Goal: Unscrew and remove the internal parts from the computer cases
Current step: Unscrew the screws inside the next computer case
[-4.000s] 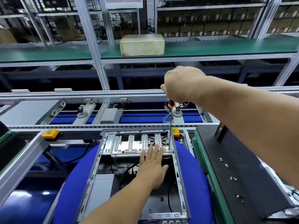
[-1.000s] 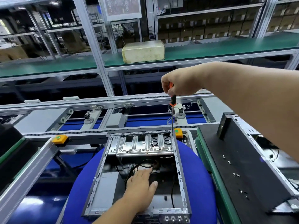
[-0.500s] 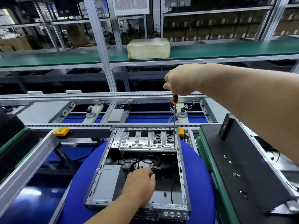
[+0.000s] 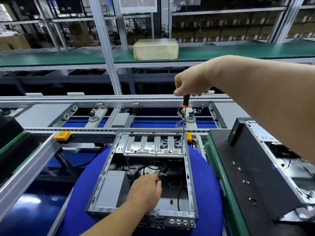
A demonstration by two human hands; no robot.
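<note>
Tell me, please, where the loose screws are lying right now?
In the head view, the screws lie scattered on the black panel to the right of the open case.

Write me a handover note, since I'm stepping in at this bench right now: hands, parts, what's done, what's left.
Right hand grips the screwdriver upright, tip down at the right edge of the silver drive bracket at the far end of the open computer case.
Left hand is inside the case, fingers on the black cables; whether it grips them I cannot tell.
The case sits on a blue round pad.
Done: loose screws lie on the black panel to the right.
Left: the bracket, the cables and the grey box at the left wall are still in the case.
</note>
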